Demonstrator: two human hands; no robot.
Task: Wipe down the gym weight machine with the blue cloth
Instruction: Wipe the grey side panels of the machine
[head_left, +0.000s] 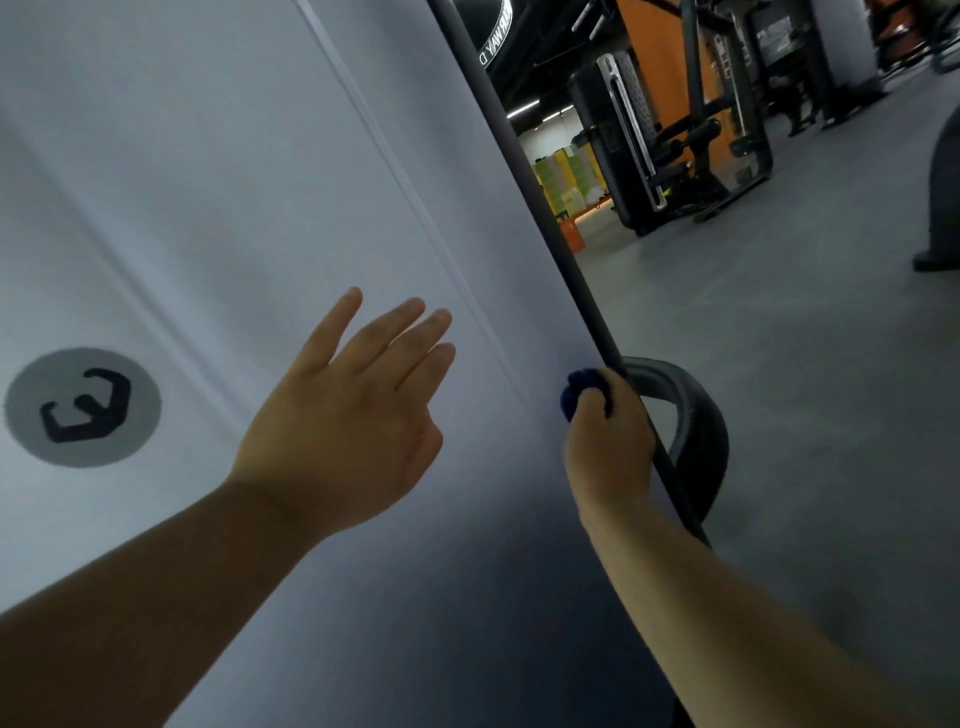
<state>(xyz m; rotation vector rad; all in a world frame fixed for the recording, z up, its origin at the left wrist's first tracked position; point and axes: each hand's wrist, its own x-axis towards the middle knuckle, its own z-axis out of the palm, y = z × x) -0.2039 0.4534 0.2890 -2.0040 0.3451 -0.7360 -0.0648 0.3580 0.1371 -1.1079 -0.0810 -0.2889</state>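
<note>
Blue bunched cloth (577, 395) is gripped in right hand (608, 441), pressed against white machine panel (234, 208) beside its dark edge bar (582, 280) for wiping. Fingers of left hand (353, 405) are straight, holding nothing; probably steadying.

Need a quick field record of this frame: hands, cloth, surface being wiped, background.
left hand: open, fingers straight, over the white panel; contact unclear
right hand: grips the blue cloth at the panel's dark edge
cloth state: bunched, mostly hidden in the hand
panel mark: round grey logo, far left
background: another weight machine on the grey floor
</note>
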